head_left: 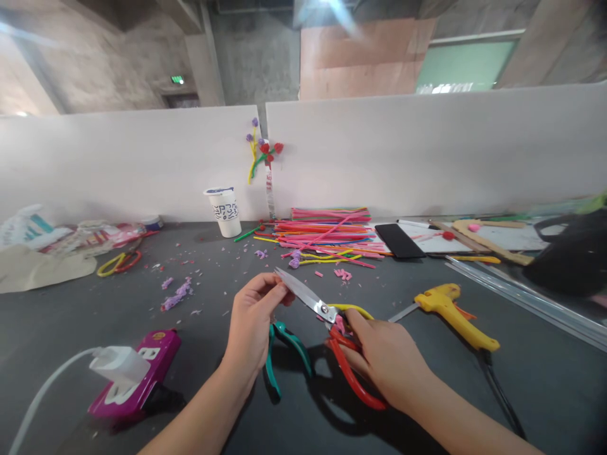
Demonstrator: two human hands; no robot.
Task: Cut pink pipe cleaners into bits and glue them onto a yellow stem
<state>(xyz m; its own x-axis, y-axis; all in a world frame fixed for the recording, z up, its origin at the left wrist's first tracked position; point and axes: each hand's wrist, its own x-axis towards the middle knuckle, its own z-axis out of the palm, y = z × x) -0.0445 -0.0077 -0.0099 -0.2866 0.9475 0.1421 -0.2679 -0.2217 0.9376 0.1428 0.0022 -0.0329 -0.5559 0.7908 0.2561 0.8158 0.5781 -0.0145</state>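
My right hand [386,360] is closed around red-handled scissors [306,292], whose blades point up and to the left and look nearly together. At the blade tips, my left hand [256,316] is pinched closed; whatever its fingers hold is too small or hidden to name. Something pink [339,325] shows beside the scissors' pivot, close to my right fingers. Under the hands lie teal-handled pliers [289,344], their jaws partly hidden by my left hand. A yellow stem-like piece [353,309] shows behind my right hand. Small pink cut pieces [342,274] lie beyond the blades.
A yellow glue gun [455,316] lies at right, near a black phone [399,241]. Bundled pipe-cleaner-like sticks [327,230] and a paper cup [225,215] stand further back. At left are a purple power strip [159,354], purple scraps [177,295] and other scissors [119,263].
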